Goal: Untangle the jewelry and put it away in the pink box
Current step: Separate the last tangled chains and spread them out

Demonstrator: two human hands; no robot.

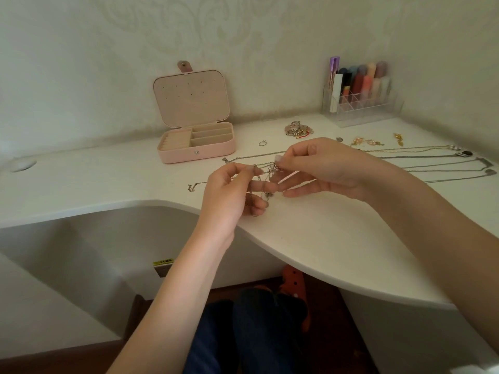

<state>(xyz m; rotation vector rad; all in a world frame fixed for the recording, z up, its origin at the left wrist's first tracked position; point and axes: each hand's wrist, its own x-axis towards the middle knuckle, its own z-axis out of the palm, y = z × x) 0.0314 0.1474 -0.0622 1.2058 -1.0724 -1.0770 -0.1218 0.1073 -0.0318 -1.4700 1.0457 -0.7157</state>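
A tangle of thin silver chains [266, 175] hangs between my two hands just above the white desk [310, 233]. My left hand [232, 193] pinches a strand at its left side, with loops draped over its lower fingers. My right hand [321, 168] pinches the knot from the right between thumb and forefinger. Loose chain ends trail left on the desk [194, 186]. The pink box [195, 147] stands open at the back left, its lid upright and its compartments bare.
Several straightened necklaces [432, 160] lie to the right. Gold earrings [367, 142], a ring [263, 143] and a heap of jewelry [297, 130] lie behind my hands. A clear organizer with cosmetics [359, 95] stands in the back corner. The desk edge curves near me.
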